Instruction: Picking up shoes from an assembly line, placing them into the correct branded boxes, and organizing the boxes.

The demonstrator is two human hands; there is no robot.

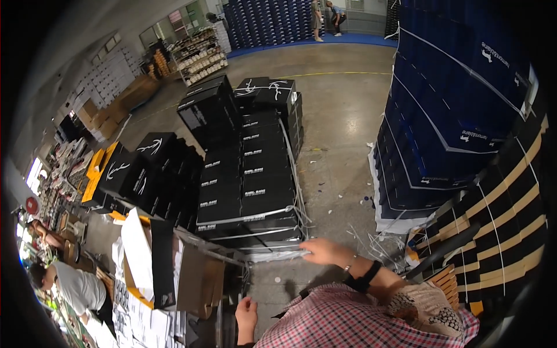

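Note:
My right hand (328,251) reaches out beside the near right corner of a stack of black boxes (246,174), its fingers stretched loosely toward the corner. White straps (294,209) bind this stack, and loose strap ends stick out close to my fingertips. Whether the fingers touch a strap or the boxes, I cannot tell. Lower down, my left hand (246,313) is held with its fingers curled in and nothing visible in them. It is nearest to an opened brown carton (200,278) holding white and black sheets.
At the right a tall strapped stack of dark blue boxes (447,116) rises beside black and tan cartons (481,226). Strap scraps (371,246) litter the floor. More black boxes (154,174) stand left. A person (78,284) bends over a workbench; others stand far back.

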